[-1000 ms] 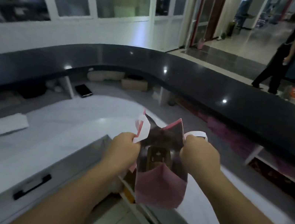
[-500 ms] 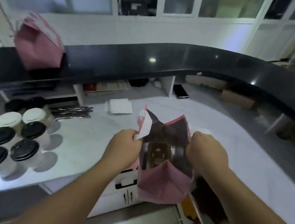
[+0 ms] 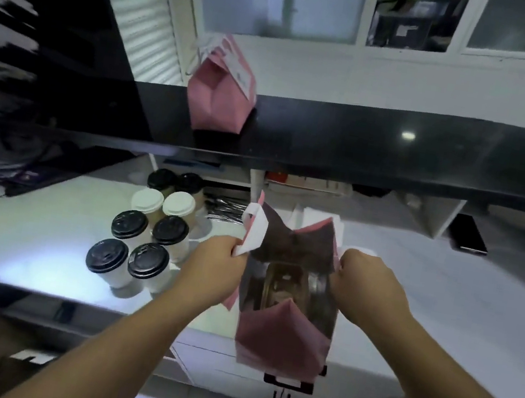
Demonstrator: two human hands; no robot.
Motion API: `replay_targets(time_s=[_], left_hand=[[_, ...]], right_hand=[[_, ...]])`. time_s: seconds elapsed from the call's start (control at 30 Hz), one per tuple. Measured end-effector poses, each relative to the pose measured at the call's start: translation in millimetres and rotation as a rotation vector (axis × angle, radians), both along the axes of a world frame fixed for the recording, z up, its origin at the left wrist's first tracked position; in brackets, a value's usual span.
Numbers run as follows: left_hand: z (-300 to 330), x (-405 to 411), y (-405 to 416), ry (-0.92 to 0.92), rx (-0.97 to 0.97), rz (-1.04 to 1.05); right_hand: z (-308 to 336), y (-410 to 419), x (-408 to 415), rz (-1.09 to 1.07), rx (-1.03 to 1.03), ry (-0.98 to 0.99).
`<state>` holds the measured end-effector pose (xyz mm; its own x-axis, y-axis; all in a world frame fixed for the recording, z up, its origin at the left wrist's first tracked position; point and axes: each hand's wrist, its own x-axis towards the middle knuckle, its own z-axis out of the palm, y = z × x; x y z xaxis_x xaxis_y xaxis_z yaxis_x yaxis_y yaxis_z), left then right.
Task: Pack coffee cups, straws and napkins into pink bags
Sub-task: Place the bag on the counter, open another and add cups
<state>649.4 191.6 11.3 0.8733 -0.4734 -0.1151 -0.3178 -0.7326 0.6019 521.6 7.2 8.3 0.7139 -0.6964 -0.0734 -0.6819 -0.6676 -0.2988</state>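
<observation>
**A:** What were the hands doing at that point?

**B:** Both were closed on the mouth of a pink bag [image 3: 283, 337]. The left hand [image 3: 221, 261] pinched the left rim together with a white handle strip, and the right hand [image 3: 367, 279] gripped the right rim, so the bag hung spread open between them, just above the near edge of the white bench [image 3: 38, 241].

**A:** Anything in it?

**B:** Something brownish showed at the bottom, but it was too dim to name.

**A:** So which step was that?

**B:** I'd judge it as opening a bag for loading. The coffee cups [image 3: 148, 231] stood in a cluster on the bench just left of the left hand, some with black lids, some with white. The straws [image 3: 226, 208] looked to be the dark bundle beyond them, and the white stack behind the bag was likely the napkins [image 3: 319, 217].

**A:** And the other bag?

**B:** A second pink bag [image 3: 219, 94] stood on the far black counter [image 3: 401, 152], whether filled I couldn't tell.

**A:** Next move?

**B:** Probably stand the bag on the bench so it stays open, free one hand, and reach left for a cup, keeping it upright.
</observation>
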Motion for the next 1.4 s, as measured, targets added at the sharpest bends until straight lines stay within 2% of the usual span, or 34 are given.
replay_targets(time_s=[0.17, 0.37, 0.6, 0.8, 0.9, 1.0, 1.07, 1.13, 1.17, 1.2, 1.27, 1.3, 1.33, 1.4], left_hand=[[-0.6, 37.8, 7.2, -0.013, 0.020, 0.061], [-10.8, 86.4, 15.5, -0.020, 0.014, 0.067], [-24.3, 146.2, 29.3, 0.011, 0.018, -0.103], [-31.7, 163.2, 50.0, 0.304, -0.107, -0.356], [-41.0, 182.3, 64.4, 0.479, -0.083, -0.541], [-46.0, 209.8, 78.9, 0.575, -0.034, -0.633], [-43.4, 227.1, 86.0, 0.739, -0.049, -0.636], [-47.2, 239.4, 88.9, 0.849, -0.161, -0.510], [-53.7, 245.4, 87.8, 0.764, -0.174, -0.421], [-62.5, 252.3, 84.9, 0.562, -0.104, -0.353], [-82.7, 261.3, 79.5, 0.119, 0.191, -0.261], [-91.9, 262.5, 77.0, -0.021, 0.306, -0.215], [-99.5, 261.6, 74.3, -0.079, 0.374, -0.171], [-111.8, 257.1, 68.9, -0.074, 0.454, -0.115]], right_hand=[[-8.6, -1.8, 51.3, 0.103, 0.037, -0.010], [-19.2, 4.6, 100.0, 0.087, 0.090, 0.005], [-20.8, 22.3, 137.6, -0.006, 0.063, 0.039], [-26.8, 40.6, 147.5, -0.061, 0.112, 0.088], [-27.1, 42.9, 146.8, -0.068, 0.107, 0.108], [-26.0, 42.7, 145.2, -0.072, 0.112, 0.104], [-23.8, 40.5, 145.1, -0.069, 0.116, 0.096], [-22.8, 38.0, 144.2, -0.062, 0.122, 0.091], [-23.2, 36.2, 143.6, -0.058, 0.116, 0.087], [-23.3, 34.6, 142.9, -0.055, 0.109, 0.086], [-23.6, 32.3, 141.7, -0.045, 0.104, 0.094], [-24.0, 31.5, 141.4, -0.036, 0.101, 0.097], [-24.2, 30.9, 141.0, -0.028, 0.099, 0.104], [-24.1, 30.1, 140.5, -0.017, 0.099, 0.106]])
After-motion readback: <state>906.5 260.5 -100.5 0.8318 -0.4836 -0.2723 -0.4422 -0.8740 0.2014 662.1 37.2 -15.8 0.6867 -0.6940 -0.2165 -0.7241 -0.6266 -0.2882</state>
